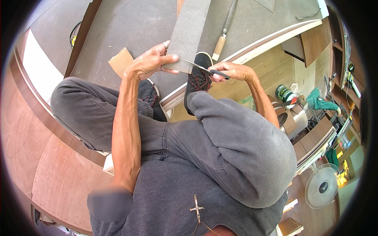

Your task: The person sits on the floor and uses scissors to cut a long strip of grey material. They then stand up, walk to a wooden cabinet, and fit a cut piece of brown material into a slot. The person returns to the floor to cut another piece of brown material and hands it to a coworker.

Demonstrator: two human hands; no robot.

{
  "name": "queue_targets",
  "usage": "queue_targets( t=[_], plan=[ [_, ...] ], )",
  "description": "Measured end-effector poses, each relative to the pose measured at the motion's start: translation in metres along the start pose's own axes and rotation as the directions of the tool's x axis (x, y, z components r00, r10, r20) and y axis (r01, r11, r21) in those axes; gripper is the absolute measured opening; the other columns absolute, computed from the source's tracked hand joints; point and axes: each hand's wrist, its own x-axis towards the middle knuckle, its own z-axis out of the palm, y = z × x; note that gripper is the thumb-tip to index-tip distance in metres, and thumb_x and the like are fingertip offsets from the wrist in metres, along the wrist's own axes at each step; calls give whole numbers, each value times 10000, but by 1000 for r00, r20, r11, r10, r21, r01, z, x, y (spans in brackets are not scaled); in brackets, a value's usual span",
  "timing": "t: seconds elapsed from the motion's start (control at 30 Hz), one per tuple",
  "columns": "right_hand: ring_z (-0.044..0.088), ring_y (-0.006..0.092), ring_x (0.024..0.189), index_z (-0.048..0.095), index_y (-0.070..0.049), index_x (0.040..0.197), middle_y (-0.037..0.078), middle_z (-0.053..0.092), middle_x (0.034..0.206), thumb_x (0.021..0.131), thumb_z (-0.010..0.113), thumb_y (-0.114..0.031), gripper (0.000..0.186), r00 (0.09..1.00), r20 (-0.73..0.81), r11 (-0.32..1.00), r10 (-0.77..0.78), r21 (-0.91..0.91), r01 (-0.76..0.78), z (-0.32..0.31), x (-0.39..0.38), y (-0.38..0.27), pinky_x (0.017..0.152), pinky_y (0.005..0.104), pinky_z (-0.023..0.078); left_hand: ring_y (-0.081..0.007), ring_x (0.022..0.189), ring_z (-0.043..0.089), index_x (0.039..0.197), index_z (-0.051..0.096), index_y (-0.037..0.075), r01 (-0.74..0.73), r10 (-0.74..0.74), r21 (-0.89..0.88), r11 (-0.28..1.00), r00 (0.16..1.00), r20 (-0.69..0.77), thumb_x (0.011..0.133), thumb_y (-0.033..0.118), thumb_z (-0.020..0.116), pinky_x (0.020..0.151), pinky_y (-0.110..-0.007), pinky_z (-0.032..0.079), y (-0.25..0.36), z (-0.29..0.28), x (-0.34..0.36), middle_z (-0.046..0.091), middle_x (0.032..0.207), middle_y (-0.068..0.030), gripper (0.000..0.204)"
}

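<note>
My left hand [155, 59] grips the near end of a long grey strip [188, 33], thumb on top and fingers at its edge and beneath. From there the strip runs away toward the top of the view. In my right hand [232, 72] is a black-handled bladed tool [201, 67]; whether it is scissors or a knife I cannot tell. Its slim pointed blade reaches left across the strip's near end, toward my left thumb. Just beyond my right hand lies a wooden-handled file [221, 45]. A small tan offcut [121, 62] lies left of my left hand.
My shoe [199, 76] is close under the blade. A grey panel [118, 27] with a raised dark edge spreads ahead. On the right are a green-and-white container [285, 95], a green cloth or bag [321, 101], shelving and a fan [322, 186].
</note>
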Motion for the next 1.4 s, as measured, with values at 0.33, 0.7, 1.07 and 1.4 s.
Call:
queue_targets(
  t=[0.33, 0.7, 1.07, 1.4],
  plan=[
    [366, 73, 618, 486, -129, 699, -59, 370, 633, 935, 576, -469, 424, 997, 39, 996, 64, -66, -61, -6, -4, -7, 612, 259, 303, -216, 1225, 527, 1471, 334, 49, 12, -12, 7, 1000, 1000, -8, 906, 250, 681, 933, -370, 559, 0, 2, 0, 526, 1361, -113, 693],
    [379, 79, 620, 489, -122, 705, -54, 373, 623, 940, 562, -481, 435, 997, 68, 997, 44, -67, -40, -7, -1, -7, 627, 265, 310, -211, 1214, 538, 1482, 324, 48, 1, -1, 1, 1000, 1000, 4, 909, 229, 675, 929, -358, 567, 2, 2, -1, 532, 1357, -111, 696],
    [380, 78, 620, 478, -118, 702, -51, 373, 621, 946, 550, -485, 446, 998, 60, 995, 32, -100, -26, -6, 2, -4, 622, 263, 310, -219, 1215, 540, 1478, 320, 31, -10, 10, -6, 1000, 1000, 18, 904, 239, 685, 921, -350, 572, -1, -1, 0, 528, 1359, -126, 711],
    [337, 80, 609, 455, -115, 702, -54, 348, 642, 956, 555, -443, 426, 998, 56, 999, 31, -39, -29, -2, 1, -10, 598, 263, 293, -219, 1191, 558, 1480, 315, 28, -9, 9, 14, 1000, 1000, 30, 903, 254, 689, 915, -348, 572, -3, -4, 0, 533, 1350, -128, 724]
  ],
)
